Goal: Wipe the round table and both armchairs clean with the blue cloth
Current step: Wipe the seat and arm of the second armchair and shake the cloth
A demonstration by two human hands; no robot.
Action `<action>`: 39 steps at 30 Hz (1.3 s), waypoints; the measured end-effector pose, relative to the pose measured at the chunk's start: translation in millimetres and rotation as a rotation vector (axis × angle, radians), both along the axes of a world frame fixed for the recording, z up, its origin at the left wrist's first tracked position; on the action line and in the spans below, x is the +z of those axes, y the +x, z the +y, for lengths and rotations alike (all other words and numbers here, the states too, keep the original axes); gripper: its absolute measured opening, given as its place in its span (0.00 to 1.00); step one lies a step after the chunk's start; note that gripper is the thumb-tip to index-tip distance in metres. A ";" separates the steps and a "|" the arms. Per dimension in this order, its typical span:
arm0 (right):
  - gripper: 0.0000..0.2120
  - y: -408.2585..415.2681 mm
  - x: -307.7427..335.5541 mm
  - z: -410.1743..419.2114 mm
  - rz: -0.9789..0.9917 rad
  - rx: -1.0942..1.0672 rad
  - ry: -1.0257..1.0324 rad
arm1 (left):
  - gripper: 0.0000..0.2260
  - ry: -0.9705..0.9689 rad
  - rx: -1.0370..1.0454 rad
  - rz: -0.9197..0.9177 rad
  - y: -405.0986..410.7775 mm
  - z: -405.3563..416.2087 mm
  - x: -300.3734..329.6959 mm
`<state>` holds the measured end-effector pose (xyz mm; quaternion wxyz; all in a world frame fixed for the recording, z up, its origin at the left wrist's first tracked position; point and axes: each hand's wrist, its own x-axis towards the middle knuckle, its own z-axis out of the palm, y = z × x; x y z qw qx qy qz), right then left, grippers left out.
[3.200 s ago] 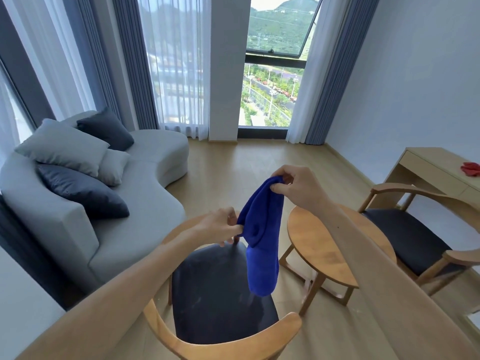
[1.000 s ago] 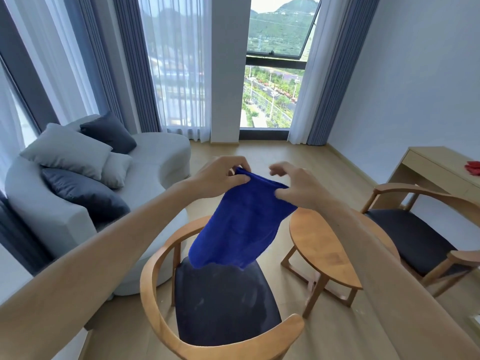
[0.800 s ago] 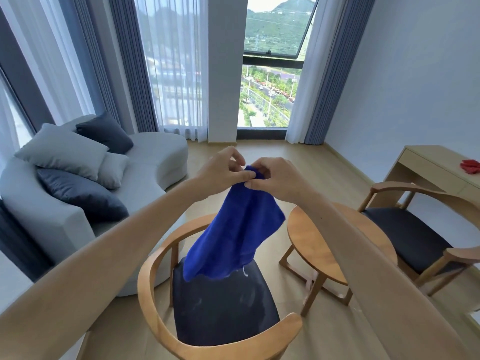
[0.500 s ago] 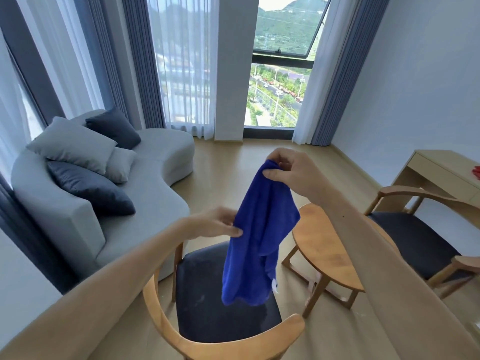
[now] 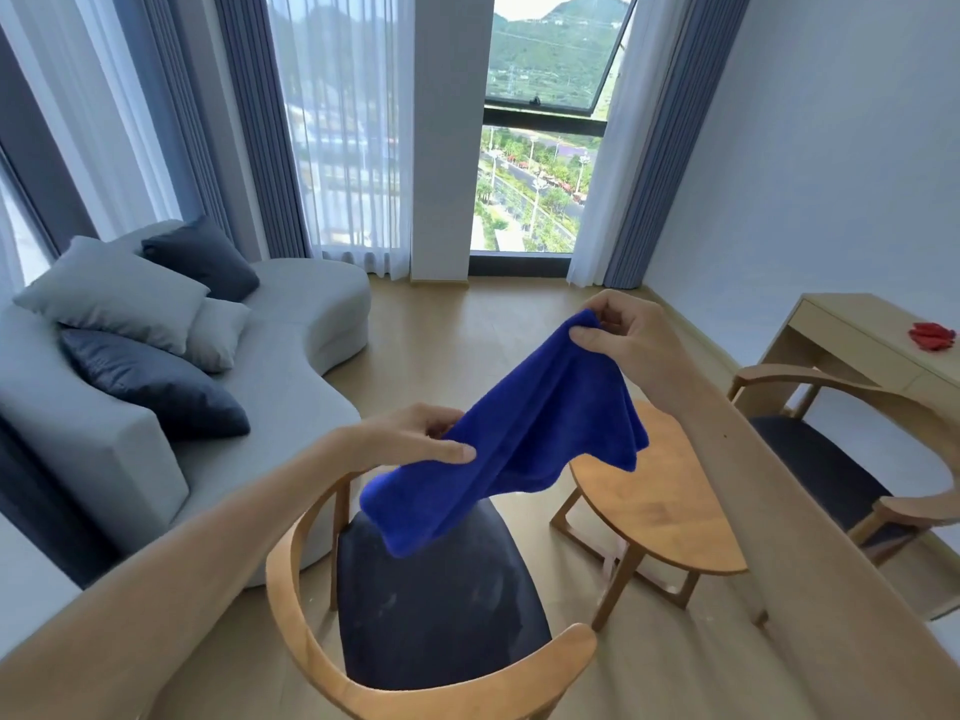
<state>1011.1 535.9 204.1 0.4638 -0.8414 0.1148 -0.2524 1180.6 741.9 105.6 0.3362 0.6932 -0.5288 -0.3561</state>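
Half a second ago the blue cloth [image 5: 511,439] hung straight down from the right hand alone, with the left hand open beside it; now it is stretched on a slant between both hands. The right hand [image 5: 631,345] pinches the cloth's upper corner between thumb and fingertips, raised and to the right. The left hand [image 5: 410,441] grips the lower part, thumb lying flat along the top of the fabric and the other fingers closed beneath it. The free lower end of the cloth droops in the air above the dark seat of the near armchair [image 5: 436,600], not touching it; faint pale smudges show on that seat.

Just right of this chair stands the round table [image 5: 660,517], its wooden top bare, partly hidden by the cloth and the right forearm. Beyond the table, at the right edge, is the second armchair [image 5: 826,459] with the same curved wooden arms and dark cushion. Behind it a light wooden desk [image 5: 852,335] stands against the wall with a small red object [image 5: 932,336] on it. To the left is a curved grey sofa [image 5: 291,366] with grey and navy cushions, and tall curtained windows lie ahead.
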 end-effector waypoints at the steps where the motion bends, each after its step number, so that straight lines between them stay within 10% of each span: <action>1: 0.05 1.6 -0.5 1.4 0.001 0.004 0.003 | 0.15 -0.006 -0.004 0.013 -4.6 -1.2 -5.8; 13: 0.04 -14.7 -11.5 -21.1 0.115 0.020 -0.015 | 0.11 0.005 0.100 0.040 2.9 -4.3 4.3; 22: 0.09 -16.4 -32.0 -22.4 0.349 0.091 -0.279 | 0.08 0.185 -0.006 -0.867 18.5 -14.4 53.9; 39: 0.14 1.3 -102.0 34.9 0.733 0.227 -0.416 | 0.18 0.076 -0.141 -0.909 7.6 -12.0 74.2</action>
